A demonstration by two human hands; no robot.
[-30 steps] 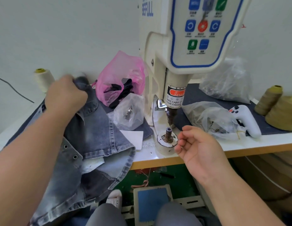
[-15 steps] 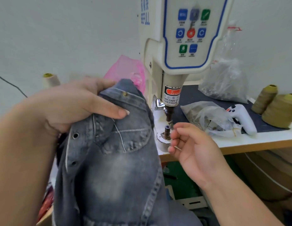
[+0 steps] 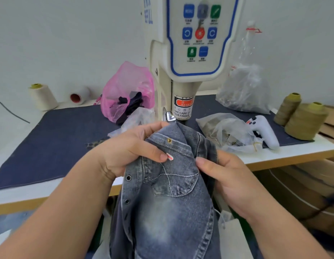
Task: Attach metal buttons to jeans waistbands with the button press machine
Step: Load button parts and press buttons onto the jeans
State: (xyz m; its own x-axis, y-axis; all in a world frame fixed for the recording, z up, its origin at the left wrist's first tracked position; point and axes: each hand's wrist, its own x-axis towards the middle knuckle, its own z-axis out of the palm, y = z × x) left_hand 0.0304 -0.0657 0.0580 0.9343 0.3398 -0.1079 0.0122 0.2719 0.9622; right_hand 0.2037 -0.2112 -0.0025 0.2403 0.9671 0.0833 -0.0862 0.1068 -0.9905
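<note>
Grey washed jeans (image 3: 168, 202) hang in front of the table, their waistband lifted up to the base of the cream button press machine (image 3: 183, 86). A small brass rivet (image 3: 169, 140) shows near the top of the denim. My left hand (image 3: 130, 150) grips the left side of the waistband, thumb on a pocket corner with a red-and-white tag. My right hand (image 3: 224, 176) holds the right edge of the denim, thumb on the front. The fabric hides the machine's lower die.
A dark mat (image 3: 50, 143) covers the table. A pink bag (image 3: 128, 90) and clear bags (image 3: 242, 90) flank the machine, a white controller (image 3: 263, 131) lies at right, thread cones (image 3: 304, 120) stand far right, and pale spools (image 3: 43, 97) sit at back left.
My right hand left the die and took hold of the jeans' right edge. Both hands brought the waistband up against the machine, covering the die.
</note>
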